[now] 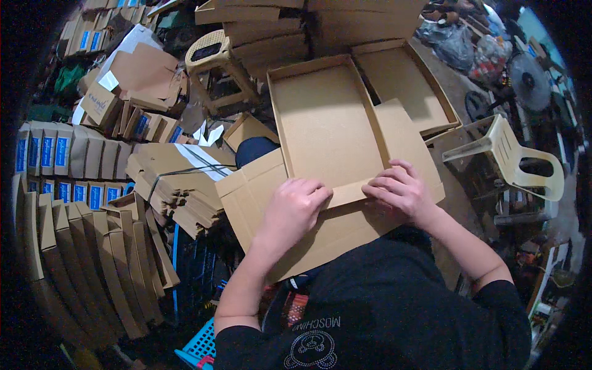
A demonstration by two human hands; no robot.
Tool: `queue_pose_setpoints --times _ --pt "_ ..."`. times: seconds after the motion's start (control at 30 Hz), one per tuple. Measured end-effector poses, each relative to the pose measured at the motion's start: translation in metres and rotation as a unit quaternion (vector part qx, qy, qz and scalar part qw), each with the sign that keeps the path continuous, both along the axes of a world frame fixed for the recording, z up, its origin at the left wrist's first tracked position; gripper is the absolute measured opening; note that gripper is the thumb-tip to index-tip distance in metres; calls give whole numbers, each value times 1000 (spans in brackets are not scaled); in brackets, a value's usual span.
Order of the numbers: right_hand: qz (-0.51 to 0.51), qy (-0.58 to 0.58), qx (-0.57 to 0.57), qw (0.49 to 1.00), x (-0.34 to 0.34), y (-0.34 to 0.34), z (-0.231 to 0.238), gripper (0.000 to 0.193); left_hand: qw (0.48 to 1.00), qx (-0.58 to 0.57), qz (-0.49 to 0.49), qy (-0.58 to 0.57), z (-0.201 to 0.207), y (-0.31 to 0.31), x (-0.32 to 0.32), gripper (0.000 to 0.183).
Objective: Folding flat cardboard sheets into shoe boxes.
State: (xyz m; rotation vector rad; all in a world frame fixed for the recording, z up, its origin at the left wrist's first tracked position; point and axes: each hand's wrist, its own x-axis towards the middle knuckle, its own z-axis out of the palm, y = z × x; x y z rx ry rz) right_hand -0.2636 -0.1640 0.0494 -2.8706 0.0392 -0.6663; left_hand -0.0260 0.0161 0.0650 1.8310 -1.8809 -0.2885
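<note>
A shallow brown cardboard box (327, 120) lies in front of me with its long side walls standing up. A flat cardboard sheet (246, 203) with crease lines is under it, across my lap. At the box's near end, my left hand (295, 208) grips the left part of the short wall, fingers curled over its top edge. My right hand (399, 192) is curled over the right part of the same wall, thumb hidden below. A strip of that wall (348, 195) shows between the two hands.
Another shallow cardboard box (404, 80) lies beyond at the right, below stacked cardboard (370, 24). A cream plastic stool (213, 61) is at the far left, a cream plastic chair (512, 157) at the right. Bundled flat cardboard (176, 179) and rows of upright cartons (92, 259) fill the left.
</note>
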Motion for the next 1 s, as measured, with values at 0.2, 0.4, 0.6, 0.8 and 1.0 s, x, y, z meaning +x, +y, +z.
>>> queue_pose_setpoints --times 0.2,0.4,0.6,0.8,1.0 --pt "-35 26 7 999 -4 4 -14 31 994 11 0 -110 0 4 -23 15" --pt "-40 136 15 990 3 8 3 26 982 54 -7 -179 -8 4 -31 9" --pt "-75 117 -21 990 -1 3 -9 21 984 -9 12 -176 -16 -2 -27 10" --pt "-51 80 76 993 0 -1 -9 15 989 -15 11 -149 -17 -5 -18 15" --pt "-84 82 4 993 -2 -3 -5 17 991 -78 -17 -112 -38 -9 -9 41"
